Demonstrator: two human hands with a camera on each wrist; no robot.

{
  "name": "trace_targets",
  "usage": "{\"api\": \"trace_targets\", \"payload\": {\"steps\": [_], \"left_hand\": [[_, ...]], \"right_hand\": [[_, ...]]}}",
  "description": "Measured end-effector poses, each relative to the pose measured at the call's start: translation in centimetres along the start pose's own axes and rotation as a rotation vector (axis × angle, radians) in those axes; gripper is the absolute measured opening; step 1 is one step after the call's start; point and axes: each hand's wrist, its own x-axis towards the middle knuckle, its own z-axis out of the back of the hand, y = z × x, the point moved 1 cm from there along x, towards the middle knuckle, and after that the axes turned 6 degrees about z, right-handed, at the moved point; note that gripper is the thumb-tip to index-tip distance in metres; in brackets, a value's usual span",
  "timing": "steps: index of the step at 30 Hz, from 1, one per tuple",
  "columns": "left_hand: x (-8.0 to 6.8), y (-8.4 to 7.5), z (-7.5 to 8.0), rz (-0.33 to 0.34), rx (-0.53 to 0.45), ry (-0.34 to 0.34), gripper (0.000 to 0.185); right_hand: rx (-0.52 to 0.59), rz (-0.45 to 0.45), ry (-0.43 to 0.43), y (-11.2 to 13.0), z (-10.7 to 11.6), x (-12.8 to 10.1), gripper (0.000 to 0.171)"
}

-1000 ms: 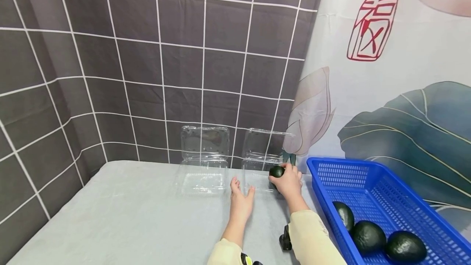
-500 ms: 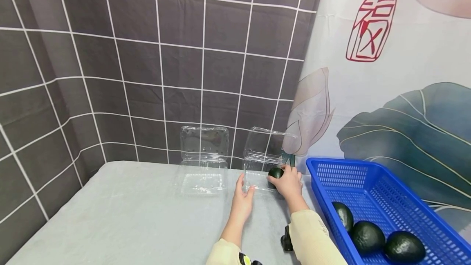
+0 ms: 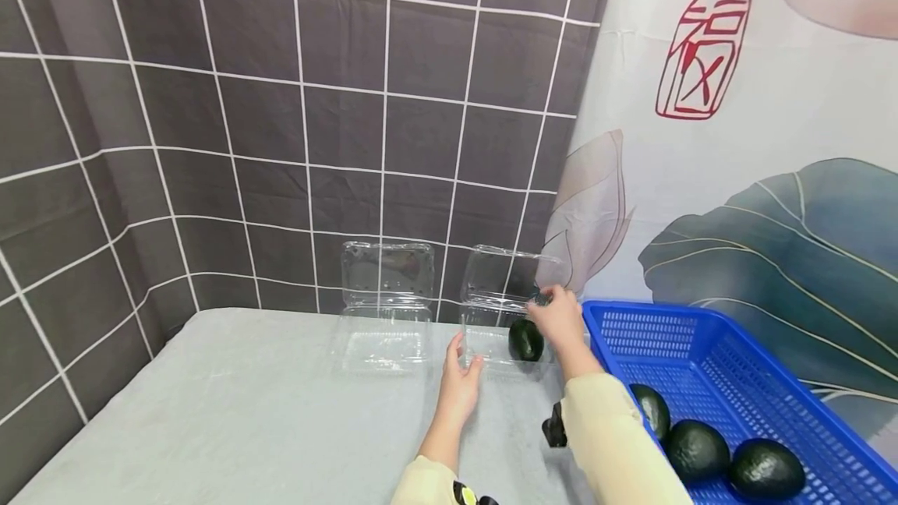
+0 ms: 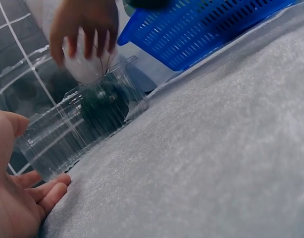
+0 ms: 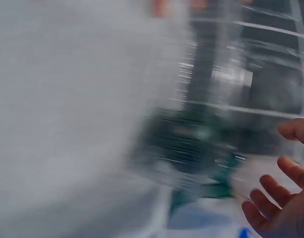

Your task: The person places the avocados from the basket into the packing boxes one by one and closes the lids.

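One dark green avocado (image 3: 526, 340) lies in the right end of a clear plastic clamshell box (image 3: 484, 343), whose lid stands up at the back. My right hand (image 3: 560, 318) is just above and beyond the avocado, fingers spread and holding nothing; the right wrist view is blurred but shows its separated fingers (image 5: 275, 191). At the box's left front corner is my left hand (image 3: 459, 386). In the left wrist view its fingertips (image 4: 55, 193) lie right at the box's lower edge, with the thumb apart and higher. Through the box wall the avocado shows dimly.
A second clear clamshell (image 3: 386, 345), lid raised, stands to the left on the grey-covered table (image 3: 281, 411). To the right is a blue perforated basket (image 3: 691, 322) with several avocados (image 3: 698, 450). A dark gridded curtain (image 3: 344, 131) hangs behind the table.
My right hand has let go of the avocado and risen up and back, leaving it in the clamshell. The left hand has come in to the box's left front corner.
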Motion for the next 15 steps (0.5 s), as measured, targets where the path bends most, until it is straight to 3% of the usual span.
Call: {"api": "trace_targets", "payload": {"steps": [4,7,9,15], "left_hand": [[0.0,0.0,0.0,-0.007,-0.010,-0.019,0.049],[0.0,-0.1,0.1,0.000,-0.016,-0.025,0.050],[-0.1,-0.1,0.3,0.016,-0.013,-0.037,0.052],[-0.2,-0.2,0.8,0.043,0.024,-0.080,0.056]], "right_hand": [[0.212,0.005,-0.033,1.2,4.6,1.8,0.038],[0.210,0.030,-0.008,1.2,8.7,2.6,0.038],[0.184,0.045,0.053,0.4,11.4,2.8,0.041],[0.106,0.024,0.259,-4.3,17.5,1.8,0.056]]}}
